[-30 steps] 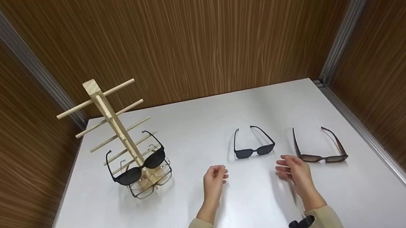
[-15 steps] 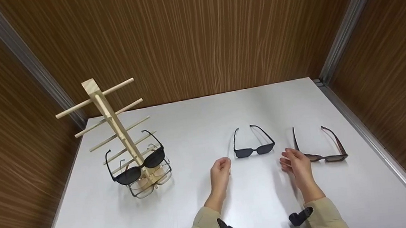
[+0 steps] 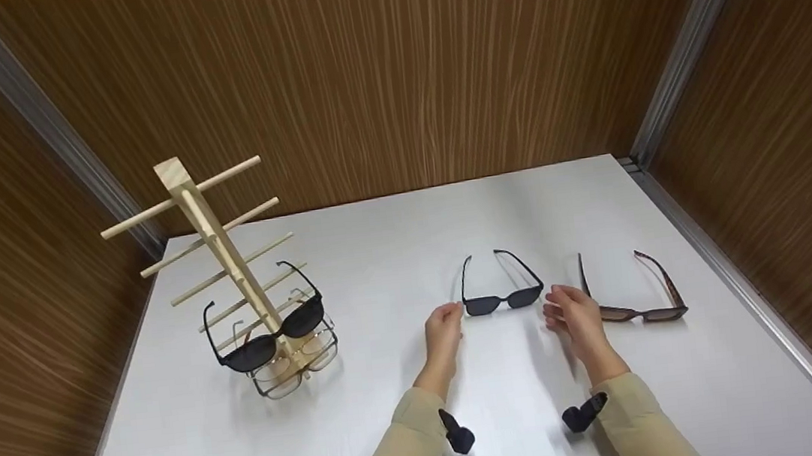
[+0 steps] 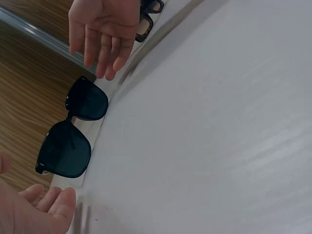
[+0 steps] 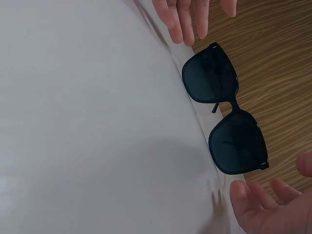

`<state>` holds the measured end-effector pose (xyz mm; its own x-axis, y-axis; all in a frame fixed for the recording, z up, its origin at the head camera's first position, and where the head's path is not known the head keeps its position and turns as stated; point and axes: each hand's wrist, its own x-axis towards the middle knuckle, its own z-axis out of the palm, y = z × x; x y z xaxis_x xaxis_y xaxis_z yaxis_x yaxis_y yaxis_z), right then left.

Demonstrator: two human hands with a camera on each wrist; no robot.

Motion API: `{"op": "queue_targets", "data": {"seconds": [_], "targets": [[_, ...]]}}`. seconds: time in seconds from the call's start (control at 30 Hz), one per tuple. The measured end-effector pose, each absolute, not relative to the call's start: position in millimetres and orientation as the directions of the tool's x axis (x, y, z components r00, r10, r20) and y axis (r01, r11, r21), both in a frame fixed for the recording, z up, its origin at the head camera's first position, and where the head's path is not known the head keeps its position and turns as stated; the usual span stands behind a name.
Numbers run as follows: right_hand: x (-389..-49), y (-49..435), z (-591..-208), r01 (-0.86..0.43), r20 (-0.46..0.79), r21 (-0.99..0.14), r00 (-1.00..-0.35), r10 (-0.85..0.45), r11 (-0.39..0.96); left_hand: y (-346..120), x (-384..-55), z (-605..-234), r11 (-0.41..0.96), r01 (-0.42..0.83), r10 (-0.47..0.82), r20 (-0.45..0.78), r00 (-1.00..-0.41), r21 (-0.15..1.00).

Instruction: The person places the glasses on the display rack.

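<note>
Black sunglasses (image 3: 483,305) rest on the tabletop (image 3: 371,254) between left hand (image 3: 444,331) and right hand (image 3: 576,318), fingers of both loosely extended, gripping nothing. Uneven contact from one side could skid or rotate the unsecured pair.

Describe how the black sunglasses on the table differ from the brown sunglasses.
The black sunglasses have a black frame; the brown sunglasses have a mottled-looking brown one. The black sunglasses' lenses look nearly black; the brown sunglasses' look paler, brownish. Both rest on the table, temples unfolded.
</note>
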<state>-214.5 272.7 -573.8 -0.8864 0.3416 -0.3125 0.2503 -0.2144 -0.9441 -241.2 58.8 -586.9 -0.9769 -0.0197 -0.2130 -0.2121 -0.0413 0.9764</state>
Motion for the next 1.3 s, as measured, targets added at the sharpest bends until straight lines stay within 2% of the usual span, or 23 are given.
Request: {"op": "queue_targets", "data": {"seconds": [0.27,0.5,0.87,1.07,1.3], "targets": [[-225,265,-578,0.232,-0.3,-0.947,-0.884,0.357,-0.221,65,-251,-588,0.054,-0.192,-0.037,-0.191,-0.981,0.98],[-231,263,-583,0.254,-0.319,-0.943,-0.876,0.362,-0.215,66,-256,-594,0.002,-0.252,-0.008,-0.252,-0.968,0.968],[-236,258,-586,0.27,-0.326,-0.944,-0.861,0.39,-0.192,71,-259,-597,-0.006,-0.206,-0.054,-0.206,-0.977,0.978],[-234,254,-583,0.273,-0.318,-0.948,-0.849,0.422,-0.167,69,-255,-595,-0.052,-0.257,-0.021,-0.258,-0.966,0.965],[-231,251,-577,0.211,-0.298,-0.949,-0.846,0.441,-0.235,67,-252,-592,-0.104,-0.277,-0.008,-0.279,-0.96,0.955]]}}
